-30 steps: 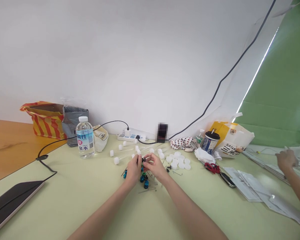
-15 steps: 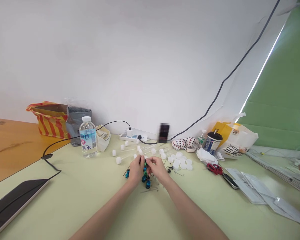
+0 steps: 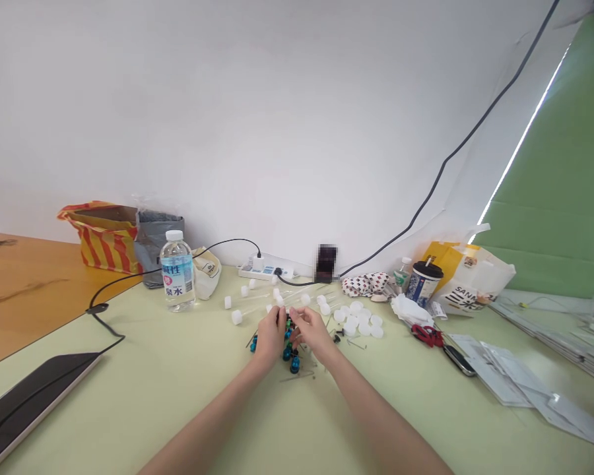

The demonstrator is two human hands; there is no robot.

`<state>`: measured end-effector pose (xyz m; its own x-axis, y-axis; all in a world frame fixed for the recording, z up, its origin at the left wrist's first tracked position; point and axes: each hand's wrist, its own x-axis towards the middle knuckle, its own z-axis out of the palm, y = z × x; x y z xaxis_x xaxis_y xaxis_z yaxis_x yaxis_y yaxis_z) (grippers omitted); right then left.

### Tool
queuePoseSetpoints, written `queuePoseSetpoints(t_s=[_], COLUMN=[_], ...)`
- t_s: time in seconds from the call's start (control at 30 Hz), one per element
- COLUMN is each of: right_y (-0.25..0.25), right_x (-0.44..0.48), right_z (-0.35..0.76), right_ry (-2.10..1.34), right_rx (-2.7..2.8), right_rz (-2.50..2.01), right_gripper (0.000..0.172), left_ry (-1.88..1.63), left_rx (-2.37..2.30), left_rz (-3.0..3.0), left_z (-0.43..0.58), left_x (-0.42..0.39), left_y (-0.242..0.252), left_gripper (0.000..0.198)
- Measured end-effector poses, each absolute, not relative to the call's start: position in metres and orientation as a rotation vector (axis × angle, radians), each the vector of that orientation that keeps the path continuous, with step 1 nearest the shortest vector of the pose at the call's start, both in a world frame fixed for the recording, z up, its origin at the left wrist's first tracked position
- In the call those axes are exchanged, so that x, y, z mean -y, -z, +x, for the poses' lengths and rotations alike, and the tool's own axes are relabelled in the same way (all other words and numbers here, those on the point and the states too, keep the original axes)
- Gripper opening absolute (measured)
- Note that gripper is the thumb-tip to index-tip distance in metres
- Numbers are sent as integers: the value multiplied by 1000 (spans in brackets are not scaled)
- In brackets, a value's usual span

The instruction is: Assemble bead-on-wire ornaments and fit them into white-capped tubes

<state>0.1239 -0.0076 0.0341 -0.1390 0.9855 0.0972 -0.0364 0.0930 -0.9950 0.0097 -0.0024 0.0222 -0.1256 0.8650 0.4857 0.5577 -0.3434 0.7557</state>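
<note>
Desk (image 3: 188, 382) green, back edge along white wall (image 3: 277, 132); left hand (image 3: 270, 335), right hand (image 3: 314, 332) by blue pieces (image 3: 295, 365), fingers bent, hold unclear.

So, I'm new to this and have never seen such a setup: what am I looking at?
There's no machine here: you see a person's bare left hand and right hand. Every picture comes from one camera worn on that person's head, looking forward and down. On the pale green table lie small blue pieces, clear tubes with white ends and round white pieces; a water bottle stands there too. The hands are close together by the blue pieces, hiding whatever they may hold, so I can't name it.
</note>
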Motion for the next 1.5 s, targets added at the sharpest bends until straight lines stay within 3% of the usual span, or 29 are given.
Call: queuePoseSetpoints(t_s=[0.37,0.47,0.67,0.77,0.93,1.5], right_y=[-32,-35,-38,-37,-35,-36], right_x=[7,8,9,9,7,8], right_z=[124,125,126,126,125,126], right_ry=[-1271,-1277,-1350,-1332,-1339,-1419], right_rx=[1316,1284,1298,1268,1280,1252], right_rz=[-1022,-932,-1004,-934,-995,-1017], right_gripper=[38,47,40,46,40,45], left_ry=[-1434,-1445,-1441,-1432,-1428,-1458], left_rx=[-1589,-1600,-1605,-1605,-1599,-1591], left_rz=[1883,1855,1876,1878,1904,1890], left_z=[10,9,9,9,9,8], left_x=[2,1,1,1,2,-1], left_y=[-22,-21,-21,-21,-22,-20], left_gripper=[29,30,30,30,29,30])
